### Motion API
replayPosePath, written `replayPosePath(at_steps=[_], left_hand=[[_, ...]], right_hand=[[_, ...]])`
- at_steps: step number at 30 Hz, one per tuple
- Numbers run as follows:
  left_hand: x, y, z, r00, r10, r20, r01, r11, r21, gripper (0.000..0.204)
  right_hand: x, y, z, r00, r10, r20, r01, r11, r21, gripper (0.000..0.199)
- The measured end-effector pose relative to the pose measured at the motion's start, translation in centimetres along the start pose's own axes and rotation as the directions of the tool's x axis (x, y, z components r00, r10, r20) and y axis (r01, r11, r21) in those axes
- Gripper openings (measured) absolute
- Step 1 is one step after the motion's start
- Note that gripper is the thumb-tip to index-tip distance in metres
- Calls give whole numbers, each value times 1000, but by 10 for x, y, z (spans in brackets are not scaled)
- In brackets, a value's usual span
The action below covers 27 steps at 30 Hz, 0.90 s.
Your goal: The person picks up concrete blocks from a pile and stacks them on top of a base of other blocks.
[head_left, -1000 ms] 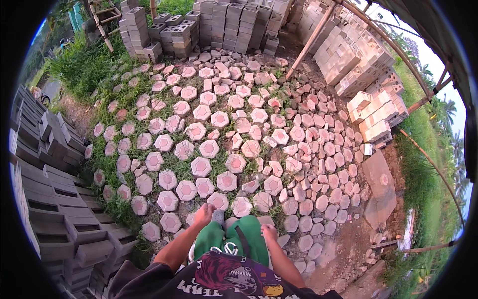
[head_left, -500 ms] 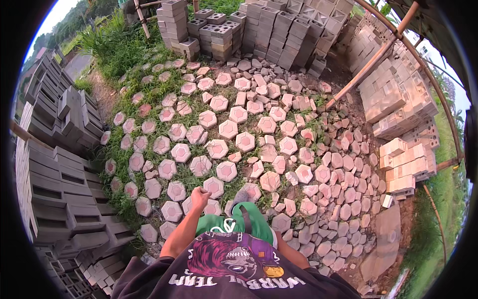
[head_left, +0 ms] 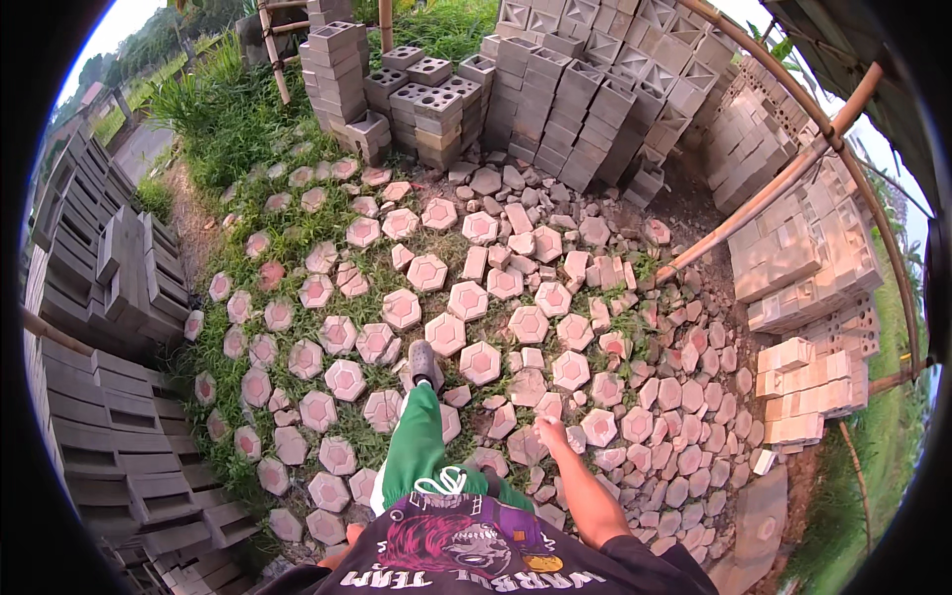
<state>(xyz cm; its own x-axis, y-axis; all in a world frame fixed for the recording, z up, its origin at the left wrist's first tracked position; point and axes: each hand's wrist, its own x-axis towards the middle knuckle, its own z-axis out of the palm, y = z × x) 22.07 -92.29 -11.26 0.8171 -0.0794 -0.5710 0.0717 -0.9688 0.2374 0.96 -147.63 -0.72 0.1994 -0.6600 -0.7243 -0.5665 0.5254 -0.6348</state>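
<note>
The whole yard is serving as an open-air drying and storage ground for cast blocks. Along the left, long rows of dark grey slabs (head_left: 99, 416) are standing packed on edge, probably so that air reaches both faces. At the top, grey hollow blocks (head_left: 436, 104) are rising in neat columns, stacked tight to save ground, and to the right paler blocks (head_left: 803, 263) are piled under a lean-to whose bamboo pole (head_left: 773, 188) is slanting down to the ground as a prop. A smaller heap of cream-coloured bricks (head_left: 808, 392) is sitting lower on the right.

Between these stacks, pinkish hexagonal pavers (head_left: 481, 362) are lying flat across grass and dirt, spaced apart on the left and crowding into a loose scatter toward the right, some broken or tipped. I would judge they are spread singly like this to cure.

A person is striding over them: one leg in green trousers (head_left: 421, 446) is reaching forward, the shoe (head_left: 424, 362) landing between pavers rather than on one.

The right hand (head_left: 550, 431) is swinging out low beside the hip, empty, fingers loosely curled and narrow, above the crowded pavers. The left hand (head_left: 349, 535) is barely peeking out at the bottom edge beside the dark printed shirt (head_left: 476, 555); I cannot tell how it is held.

No packages, labels or signs are showing anywhere in the yard.
</note>
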Motion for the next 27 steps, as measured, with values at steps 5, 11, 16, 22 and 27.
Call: replayPosePath(at_steps=[5,11,16,22,27], left_hand=[[113,156,-62,974,-131,186,133,991,2,55],[323,420,-195,947,297,125,-272,945,-183,54],[462,667,-260,839,543,-49,-516,762,-392,27],[426,858,-287,708,706,34,-632,654,-417,20],[464,843,-218,867,469,168,-241,690,-682,15]], right_hand=[[63,12,7,986,134,-98,-138,990,-40,23],[30,-75,88,869,292,-399,-308,951,26,26],[97,-138,113,879,329,-346,-316,944,95,25],[204,-199,126,880,417,-226,-355,895,270,24],[327,-288,112,906,407,-119,-352,879,322,22]])
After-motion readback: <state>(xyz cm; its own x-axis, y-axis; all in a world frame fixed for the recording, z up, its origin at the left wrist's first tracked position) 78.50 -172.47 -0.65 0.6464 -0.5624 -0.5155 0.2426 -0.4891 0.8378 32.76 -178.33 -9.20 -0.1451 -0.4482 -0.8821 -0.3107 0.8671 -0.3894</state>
